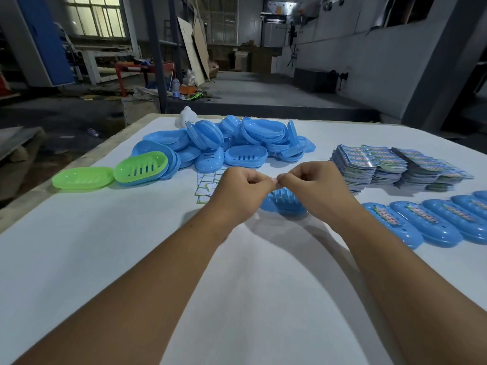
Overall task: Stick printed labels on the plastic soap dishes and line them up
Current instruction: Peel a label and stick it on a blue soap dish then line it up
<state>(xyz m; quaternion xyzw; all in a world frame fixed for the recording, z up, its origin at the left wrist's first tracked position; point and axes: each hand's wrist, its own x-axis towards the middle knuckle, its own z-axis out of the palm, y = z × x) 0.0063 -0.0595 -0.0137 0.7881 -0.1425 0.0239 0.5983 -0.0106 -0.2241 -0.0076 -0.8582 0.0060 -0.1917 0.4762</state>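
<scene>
Head view, both hands' fingers [272, 180] curled, fingertips meeting, grasp unclear, hiding blue dish [286, 204], label stacks [395, 167] beside.

light: dim hall, cool cast | source: pale paned window [95, 15] far up-left of the grip | surface: white sheet-covered surface [79, 246] brightest area, no glare | shadows: soft, grey, under both forearms, spreading below the grip | focus: sharp centre, background murky | distortion: wide-angle bending at edges, walls lean.
</scene>
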